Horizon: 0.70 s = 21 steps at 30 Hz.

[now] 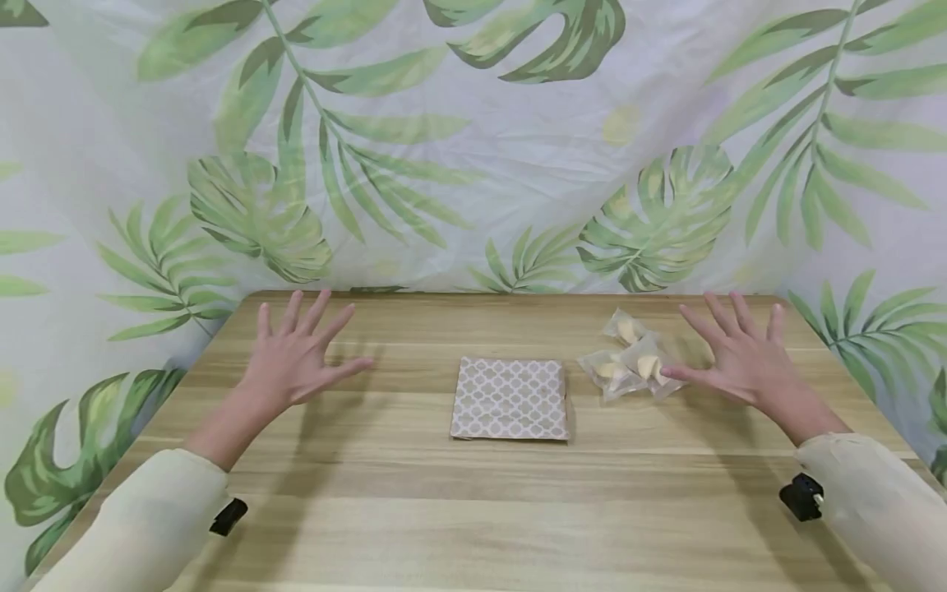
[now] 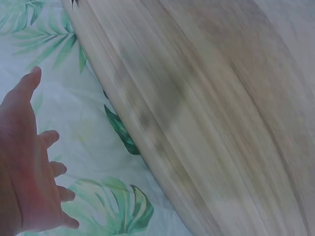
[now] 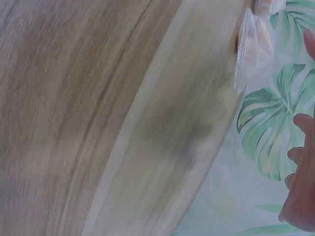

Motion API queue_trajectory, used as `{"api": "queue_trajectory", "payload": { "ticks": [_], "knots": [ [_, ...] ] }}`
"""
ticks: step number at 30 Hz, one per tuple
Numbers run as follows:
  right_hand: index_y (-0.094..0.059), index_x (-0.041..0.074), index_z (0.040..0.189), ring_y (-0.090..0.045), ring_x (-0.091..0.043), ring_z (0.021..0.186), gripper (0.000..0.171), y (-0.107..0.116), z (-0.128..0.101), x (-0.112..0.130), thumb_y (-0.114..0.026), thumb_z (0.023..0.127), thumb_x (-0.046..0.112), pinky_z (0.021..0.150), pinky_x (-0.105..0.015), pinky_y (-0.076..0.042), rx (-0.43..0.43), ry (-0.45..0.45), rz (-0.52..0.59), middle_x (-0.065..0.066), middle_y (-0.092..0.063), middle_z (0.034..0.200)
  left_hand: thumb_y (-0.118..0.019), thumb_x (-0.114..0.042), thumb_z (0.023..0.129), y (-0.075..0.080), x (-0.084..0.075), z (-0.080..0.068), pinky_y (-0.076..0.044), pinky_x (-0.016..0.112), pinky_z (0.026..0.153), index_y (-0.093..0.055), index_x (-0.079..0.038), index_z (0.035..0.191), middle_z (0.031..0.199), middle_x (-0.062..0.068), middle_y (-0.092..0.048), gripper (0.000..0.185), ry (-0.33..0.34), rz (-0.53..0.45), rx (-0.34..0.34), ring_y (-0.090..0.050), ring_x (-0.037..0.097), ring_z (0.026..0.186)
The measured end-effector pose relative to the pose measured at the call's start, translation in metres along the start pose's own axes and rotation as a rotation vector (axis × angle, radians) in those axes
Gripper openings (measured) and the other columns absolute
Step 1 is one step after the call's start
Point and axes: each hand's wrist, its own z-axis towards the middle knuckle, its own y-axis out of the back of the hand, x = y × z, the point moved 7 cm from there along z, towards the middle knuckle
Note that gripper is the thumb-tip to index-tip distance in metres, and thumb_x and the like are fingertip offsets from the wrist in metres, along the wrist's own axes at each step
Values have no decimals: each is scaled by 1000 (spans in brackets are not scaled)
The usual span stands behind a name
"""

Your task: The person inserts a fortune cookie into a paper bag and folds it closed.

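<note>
Left hand (image 1: 292, 362) and right hand (image 1: 743, 362) hover empty over the light-brown wood-grain counter (image 1: 473, 518), fingers (image 1: 314, 312) splayed wide. Right thumb (image 1: 688, 376) sits near three translucent plastic packets (image 1: 629, 362).

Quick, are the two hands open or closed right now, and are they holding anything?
Left hand: spread open, holding nothing.
Right hand: spread open, holding nothing, nearest the small packets.

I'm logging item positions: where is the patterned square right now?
In the head view, the patterned square lies midway across the table, just left of the translucent packets, between the left hand and right hand.
</note>
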Motion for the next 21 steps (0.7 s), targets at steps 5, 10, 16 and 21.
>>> {"api": "queue_trajectory", "payload": {
  "ticks": [5, 10, 16, 21],
  "knots": [
    [-26, 16, 165, 5, -48, 156, 101, -1, 1, 11, -59, 89, 74, 110, -80, 16, -6, 31, 1, -25, -10, 171, -48, -79, 93, -1, -11, 2, 0, 77, 116, -32, -19, 164, 171, 21, -13, 94, -18, 5, -1, -7, 51, 155],
    [-32, 14, 163, -1, -49, 156, 100, -4, 1, 26, -60, 88, 74, 110, -82, 10, -30, 78, -5, -22, -13, 171, -48, -78, 92, -6, -23, 5, 0, 76, 117, -35, -19, 163, 171, 19, -15, 93, -39, -7, 0, -9, 50, 155],
    [-34, 16, 162, -2, -47, 157, 100, -5, 3, 43, -62, 87, 74, 112, -80, 8, -32, 108, 13, -20, -12, 172, -50, -77, 92, -14, -37, 9, -2, 75, 118, -35, -20, 163, 172, 18, -14, 93, -71, -37, 8, -8, 49, 155],
    [-35, 16, 162, -3, -45, 157, 100, -7, 5, 57, -64, 86, 74, 114, -79, 7, -36, 142, 29, -19, -13, 172, -55, -73, 92, -17, -49, 13, -4, 75, 119, -36, -19, 163, 171, 19, -19, 91, -114, -43, -1, -10, 48, 155]
  ]
}}
